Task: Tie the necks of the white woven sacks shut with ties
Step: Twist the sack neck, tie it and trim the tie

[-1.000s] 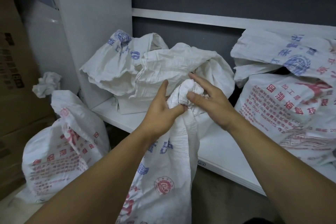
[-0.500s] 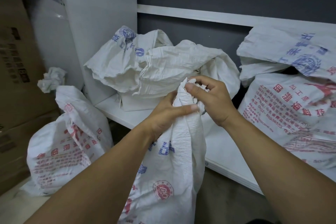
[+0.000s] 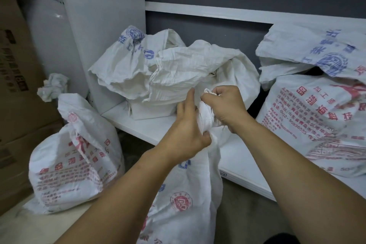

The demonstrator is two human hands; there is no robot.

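A white woven sack [image 3: 190, 190] with red and blue print stands in front of me, its neck [image 3: 205, 118] gathered into a twisted bunch. My left hand [image 3: 187, 130] grips the neck from the left, thumb raised. My right hand [image 3: 225, 108] curls round the top of the bunch and pinches its tip. No separate tie shows between the fingers.
Another printed sack [image 3: 73, 164] sits on the floor at left, its neck bunched. Open sacks [image 3: 168, 73] slump on the white shelf [image 3: 243, 156]; a full printed sack [image 3: 320, 125] stands at right. Cardboard boxes [image 3: 15, 77] line the left side.
Both hands have worked along the sack's neck: the right hand went from open fingers to a curled grip on the top, and the neck is twisted tighter. The left thumb now points up.
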